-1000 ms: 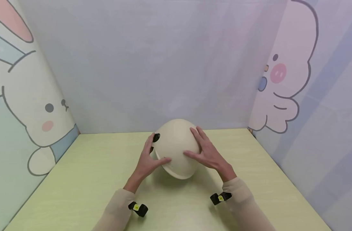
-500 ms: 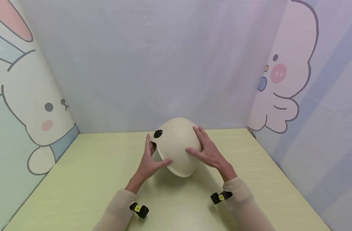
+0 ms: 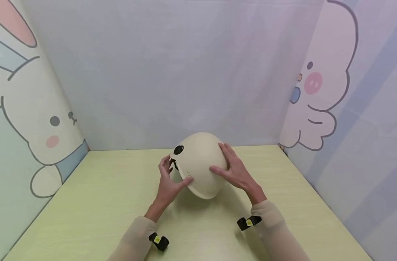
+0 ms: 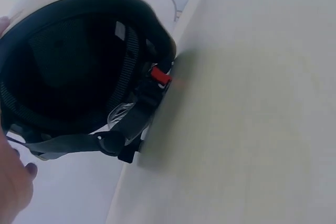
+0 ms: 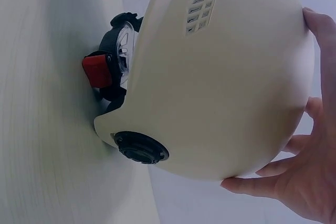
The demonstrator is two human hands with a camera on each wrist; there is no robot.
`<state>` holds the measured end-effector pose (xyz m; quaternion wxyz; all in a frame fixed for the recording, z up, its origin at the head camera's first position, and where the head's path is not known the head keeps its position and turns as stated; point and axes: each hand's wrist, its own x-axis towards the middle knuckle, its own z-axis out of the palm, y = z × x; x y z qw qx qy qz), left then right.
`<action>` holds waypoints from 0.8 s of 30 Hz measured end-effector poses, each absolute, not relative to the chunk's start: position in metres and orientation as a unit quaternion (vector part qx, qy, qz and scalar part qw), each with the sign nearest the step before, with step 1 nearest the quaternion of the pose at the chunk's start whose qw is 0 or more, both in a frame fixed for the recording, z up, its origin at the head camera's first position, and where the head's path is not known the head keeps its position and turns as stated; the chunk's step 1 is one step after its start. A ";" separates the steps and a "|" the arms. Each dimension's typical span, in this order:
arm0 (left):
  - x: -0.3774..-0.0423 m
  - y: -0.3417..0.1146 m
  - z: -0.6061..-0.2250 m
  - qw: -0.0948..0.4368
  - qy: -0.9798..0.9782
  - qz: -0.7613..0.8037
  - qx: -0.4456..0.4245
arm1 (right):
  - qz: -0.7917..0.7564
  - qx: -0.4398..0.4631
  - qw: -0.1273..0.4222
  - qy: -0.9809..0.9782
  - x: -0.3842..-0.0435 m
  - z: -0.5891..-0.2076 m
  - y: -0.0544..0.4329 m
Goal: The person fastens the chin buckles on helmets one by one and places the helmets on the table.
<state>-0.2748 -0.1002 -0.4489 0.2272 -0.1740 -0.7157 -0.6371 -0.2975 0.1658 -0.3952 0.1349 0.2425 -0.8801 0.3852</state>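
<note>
A cream helmet (image 3: 201, 163) stands tilted on the table, its open underside facing left and down. My left hand (image 3: 167, 185) holds its lower left edge, thumb on the shell by the small vents (image 5: 203, 4) and fingers bent near the chin strap (image 4: 79, 144). Spread over the right of the dome, my right hand (image 3: 234, 170) grips the shell with thumb and fingers apart. A black round fitting (image 5: 140, 148) sits near the rim. Inside the dark lining, the left wrist view shows a red buckle (image 4: 160, 75) on the black strap close to the table.
The pale yellow-green table (image 3: 87, 210) stretches around the helmet. A plain grey-lilac curtain (image 3: 185, 72) hangs behind it. Side panels carry a cartoon rabbit (image 3: 38, 119) on the left and a cartoon pig (image 3: 322, 83) on the right.
The helmet has turned slightly, bringing its vents and round fitting more into view. My left fingers have shifted off the round fitting toward the strap; my right hand has barely moved.
</note>
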 end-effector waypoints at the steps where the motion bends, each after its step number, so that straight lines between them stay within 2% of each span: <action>1: -0.274 -0.099 -0.450 0.241 -0.719 -0.630 -0.169 | 0.385 0.241 0.136 -0.880 -0.298 -0.395 0.166; 6: -0.274 -0.097 -0.453 0.298 -0.738 -0.581 -0.171 | 0.387 0.232 0.136 -0.882 -0.297 -0.395 0.165; 14: -0.268 -0.089 -0.447 0.317 -0.748 -0.535 -0.232 | 0.391 0.213 0.134 -0.885 -0.297 -0.396 0.168; 17: -0.256 -0.084 -0.434 0.297 -0.744 -0.543 -0.253 | 0.394 0.209 0.134 -0.885 -0.298 -0.396 0.169; 24: -0.244 -0.081 -0.425 0.199 -0.695 -0.622 -0.299 | 0.397 0.207 0.138 -0.883 -0.299 -0.395 0.171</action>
